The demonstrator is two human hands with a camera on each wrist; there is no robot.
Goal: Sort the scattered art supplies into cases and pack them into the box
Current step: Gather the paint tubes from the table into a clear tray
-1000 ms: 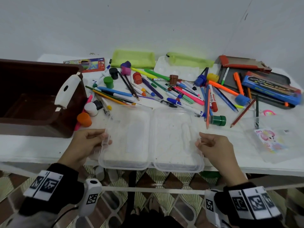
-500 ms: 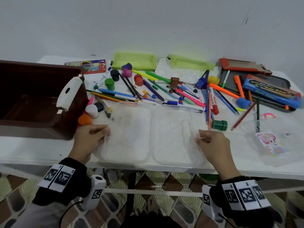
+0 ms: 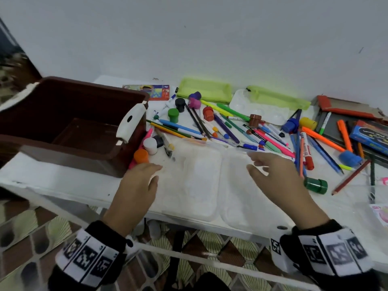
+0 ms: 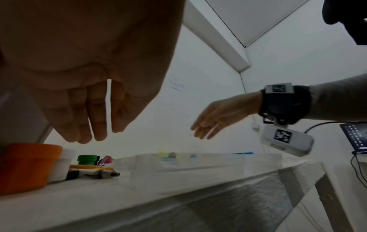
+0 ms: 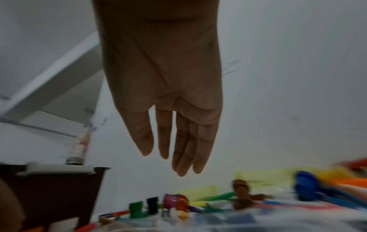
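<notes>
Clear case (image 3: 212, 185): lying opened flat on the worktop (image 3: 63, 181), both halves up, directly under and between the two hands. Half a second ago each hand was pinching an outer edge of it; now both are letting go and lifting off, so the case is resting free and ready, in my judgement, to be filled.

Left hand (image 3: 136, 185): hovering above the case's left edge, palm down, fingers straight and slack, gripping nothing; the left wrist view is showing clear air beneath the fingertips (image 4: 99, 135).

Right hand (image 3: 275, 179): hovering over the case's right half, fingers extended and loose, empty, reaching forward toward the supplies; the right wrist view is blurring with the motion.

Pens and markers (image 3: 231, 127): lying scattered just beyond both hands' fingertips, none yet in a case.

Orange pot (image 3: 141, 156), white pot (image 3: 150, 145): standing just ahead of the left hand.

Green pot (image 3: 315, 185): lying to the right of the right hand.

Brown box (image 3: 79, 127): standing open, left of the left hand, nothing showing inside.
</notes>
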